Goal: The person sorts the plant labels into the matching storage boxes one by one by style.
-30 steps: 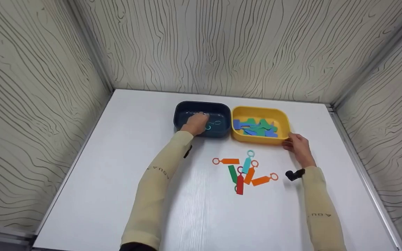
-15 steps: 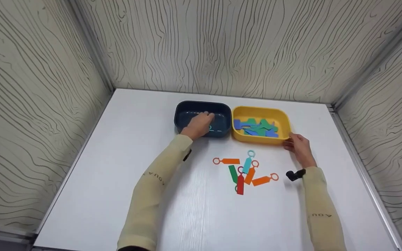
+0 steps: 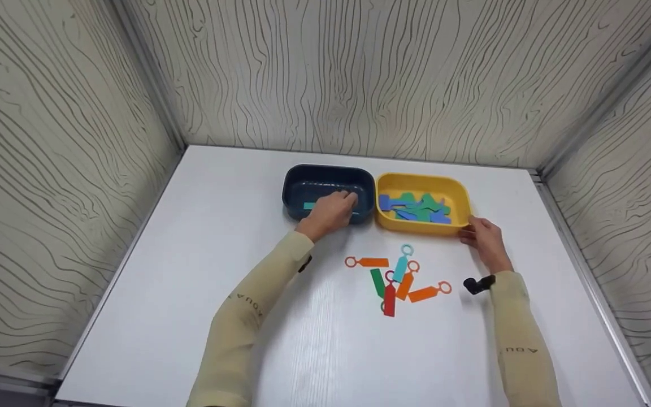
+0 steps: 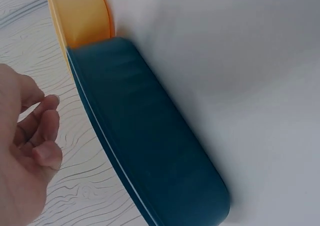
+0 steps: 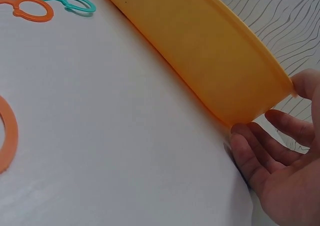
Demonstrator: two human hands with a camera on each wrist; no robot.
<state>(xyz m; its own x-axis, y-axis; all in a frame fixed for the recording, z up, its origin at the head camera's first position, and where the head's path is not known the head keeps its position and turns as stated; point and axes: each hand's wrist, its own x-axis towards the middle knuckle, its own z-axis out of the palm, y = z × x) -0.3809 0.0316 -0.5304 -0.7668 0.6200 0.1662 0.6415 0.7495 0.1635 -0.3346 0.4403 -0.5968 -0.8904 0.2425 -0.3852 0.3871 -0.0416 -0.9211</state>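
My left hand (image 3: 332,212) reaches over the front rim of the dark blue bin (image 3: 325,174). In the left wrist view, the fingers of this hand (image 4: 30,151) hang loosely curled above the bin's side wall (image 4: 145,131), and nothing shows between them. A teal tag (image 3: 309,206) lies in the bin, left of the hand and partly hidden by it. At the front right corner of the yellow bin (image 3: 421,227), my right hand (image 3: 486,243) grips the rim. Its thumb (image 5: 305,83) sits at the rim, with the other fingers curled under the corner.
Green and blue flat pieces (image 3: 416,206) fill the yellow bin's floor. In front lie loose ring-ended tags: a turquoise tag (image 3: 400,270), a red tag (image 3: 389,299), a green tag (image 3: 377,281) and several orange ones, including an orange tag (image 3: 373,262). Patterned walls (image 3: 325,79) enclose the table.
My left hand has shifted right and slightly nearer inside the dark blue bin. The teal rings seen earlier are now covered, and a teal tag shows at its left. The right hand stays put.
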